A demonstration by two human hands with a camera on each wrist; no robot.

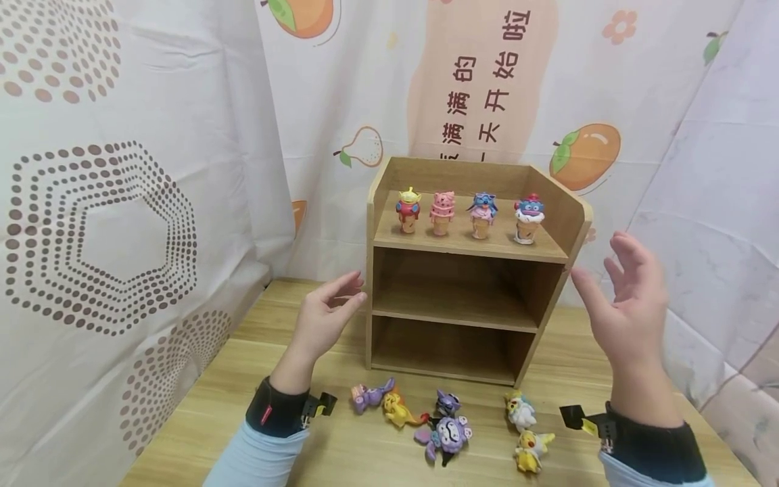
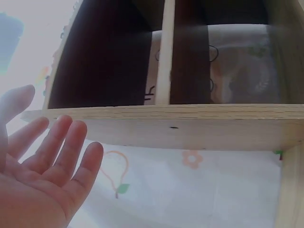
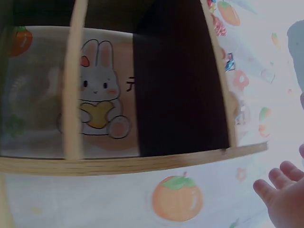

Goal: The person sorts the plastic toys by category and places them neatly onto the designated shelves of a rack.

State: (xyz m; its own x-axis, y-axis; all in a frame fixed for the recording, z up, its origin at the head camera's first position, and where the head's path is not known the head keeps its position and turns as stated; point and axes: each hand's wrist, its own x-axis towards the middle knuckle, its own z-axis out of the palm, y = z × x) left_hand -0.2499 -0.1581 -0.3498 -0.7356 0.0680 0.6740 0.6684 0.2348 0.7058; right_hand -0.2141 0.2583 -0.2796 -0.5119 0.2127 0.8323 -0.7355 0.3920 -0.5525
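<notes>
A wooden shelf unit (image 1: 471, 251) with a top deck and two compartments stands between my hands. Along its top deck is a row of ice-cream-cone figurines: a green-headed one (image 1: 408, 211), a pink one (image 1: 442, 213), a blue-eared one (image 1: 483, 215) and a blue-faced one in a red hat (image 1: 529, 218). My left hand (image 1: 319, 318) hovers beside the unit's left side, fingers relaxed, holding nothing. On the opposite side, my right hand (image 1: 633, 311) is raised, also with nothing in it. In the right wrist view only part of the right hand (image 3: 287, 194) shows.
Small figurines lie on the wooden table (image 1: 322, 433) before the unit: a purple one (image 1: 369, 398) and yellow one (image 1: 397, 410) at left, purple-and-black ones (image 1: 450, 433) in the middle, white-and-yellow ones (image 1: 520, 411) at right. Printed curtains (image 1: 341, 81) hang around the table.
</notes>
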